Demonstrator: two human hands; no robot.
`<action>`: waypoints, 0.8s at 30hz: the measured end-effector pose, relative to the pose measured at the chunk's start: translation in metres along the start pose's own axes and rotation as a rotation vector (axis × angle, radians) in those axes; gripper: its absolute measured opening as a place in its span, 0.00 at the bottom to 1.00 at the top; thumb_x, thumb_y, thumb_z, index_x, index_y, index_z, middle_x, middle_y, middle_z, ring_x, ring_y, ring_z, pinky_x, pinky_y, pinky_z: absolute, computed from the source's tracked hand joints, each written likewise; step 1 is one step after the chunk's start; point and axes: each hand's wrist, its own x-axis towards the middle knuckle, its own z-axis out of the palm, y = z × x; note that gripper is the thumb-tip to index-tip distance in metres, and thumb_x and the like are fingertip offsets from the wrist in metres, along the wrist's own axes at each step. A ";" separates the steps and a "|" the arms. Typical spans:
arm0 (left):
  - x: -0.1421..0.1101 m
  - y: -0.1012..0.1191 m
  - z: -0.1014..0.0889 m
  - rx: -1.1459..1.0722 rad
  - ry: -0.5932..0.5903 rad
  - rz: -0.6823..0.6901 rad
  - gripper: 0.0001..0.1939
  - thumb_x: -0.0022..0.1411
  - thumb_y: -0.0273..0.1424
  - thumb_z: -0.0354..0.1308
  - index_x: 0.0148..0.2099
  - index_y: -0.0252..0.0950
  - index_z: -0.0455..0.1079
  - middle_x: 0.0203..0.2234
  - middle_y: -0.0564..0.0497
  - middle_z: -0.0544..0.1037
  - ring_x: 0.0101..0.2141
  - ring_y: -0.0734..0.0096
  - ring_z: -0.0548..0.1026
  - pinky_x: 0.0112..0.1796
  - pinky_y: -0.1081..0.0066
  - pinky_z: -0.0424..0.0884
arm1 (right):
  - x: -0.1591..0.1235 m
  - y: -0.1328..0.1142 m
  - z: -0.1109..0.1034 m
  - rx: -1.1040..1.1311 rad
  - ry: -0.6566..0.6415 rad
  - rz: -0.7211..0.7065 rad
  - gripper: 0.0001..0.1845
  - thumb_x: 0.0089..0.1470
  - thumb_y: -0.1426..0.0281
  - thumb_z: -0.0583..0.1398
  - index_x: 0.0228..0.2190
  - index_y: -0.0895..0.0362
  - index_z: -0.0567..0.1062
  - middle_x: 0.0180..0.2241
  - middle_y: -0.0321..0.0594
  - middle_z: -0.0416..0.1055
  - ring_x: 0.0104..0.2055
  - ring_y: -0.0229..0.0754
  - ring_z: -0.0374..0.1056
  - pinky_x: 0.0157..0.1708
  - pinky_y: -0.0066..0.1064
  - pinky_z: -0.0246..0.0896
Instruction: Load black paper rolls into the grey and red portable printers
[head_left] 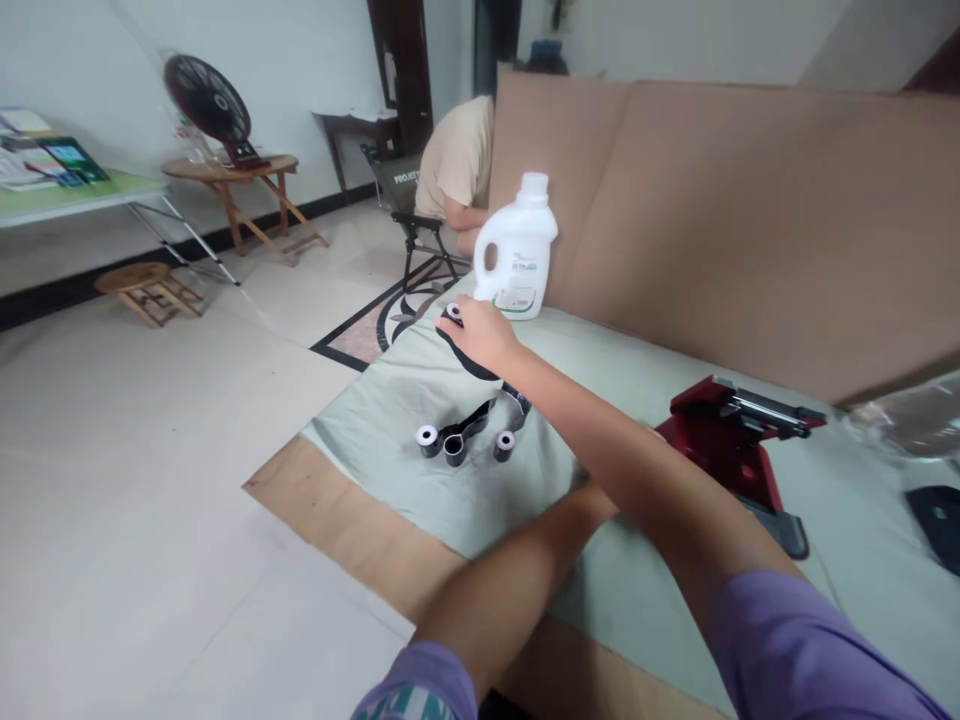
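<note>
My right hand (484,330) is closed round a black curved part (472,362) with a pale-ringed round end by the thumb, held above the cloth. Below it, on the pale green cloth, lie several similar black parts (454,448) with round, tube-like ends. My left arm crosses under my right forearm. Of my left hand (602,497) only the wrist side shows; its fingers are mostly hidden behind the forearm, beside a red and black device (724,440) with a silver-black bar. Whether they touch the device, I cannot tell.
A white jug (517,250) stands behind my right hand against the brown backrest (720,220). The cloth-covered seat (405,500) ends at a brown edge on the left. Beyond it, a person (457,160) sits in a folding chair. A fan (214,105) stands on a wooden table.
</note>
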 end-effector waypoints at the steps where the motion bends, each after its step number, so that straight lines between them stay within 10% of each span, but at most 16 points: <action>1: -0.003 0.005 -0.002 -0.038 -0.019 -0.006 0.07 0.70 0.32 0.52 0.42 0.37 0.70 0.37 0.43 0.76 0.41 0.61 0.75 0.44 0.63 0.72 | 0.005 -0.002 0.009 -0.012 -0.017 0.004 0.20 0.68 0.55 0.56 0.47 0.58 0.74 0.44 0.51 0.79 0.46 0.53 0.74 0.40 0.35 0.63; 12: -0.018 0.027 -0.014 0.177 -0.033 0.024 0.15 0.71 0.42 0.51 0.49 0.40 0.73 0.36 0.52 0.77 0.36 0.70 0.72 0.38 0.72 0.68 | 0.006 0.007 0.085 -0.129 -0.415 0.003 0.18 0.66 0.60 0.59 0.50 0.58 0.77 0.50 0.55 0.77 0.51 0.55 0.74 0.44 0.38 0.67; 17: -0.017 0.024 -0.014 0.158 -0.064 0.001 0.17 0.72 0.43 0.49 0.51 0.39 0.72 0.34 0.52 0.75 0.34 0.71 0.70 0.38 0.72 0.69 | -0.009 0.003 0.062 -0.128 -0.314 -0.048 0.39 0.63 0.50 0.60 0.67 0.56 0.62 0.60 0.57 0.67 0.55 0.59 0.71 0.45 0.40 0.66; 20: -0.016 0.019 -0.014 0.157 -0.050 0.028 0.18 0.72 0.45 0.49 0.50 0.40 0.72 0.33 0.52 0.74 0.34 0.70 0.70 0.38 0.71 0.69 | -0.028 -0.011 0.040 -0.061 -0.239 -0.189 0.28 0.67 0.54 0.56 0.62 0.53 0.69 0.58 0.52 0.70 0.51 0.53 0.72 0.43 0.37 0.64; 24: -0.013 0.010 -0.008 0.169 0.002 0.048 0.17 0.70 0.45 0.50 0.47 0.41 0.73 0.34 0.53 0.76 0.36 0.69 0.72 0.42 0.71 0.70 | -0.062 -0.034 0.029 0.017 -0.557 -0.394 0.20 0.61 0.53 0.63 0.45 0.54 0.79 0.46 0.45 0.78 0.44 0.48 0.74 0.36 0.33 0.60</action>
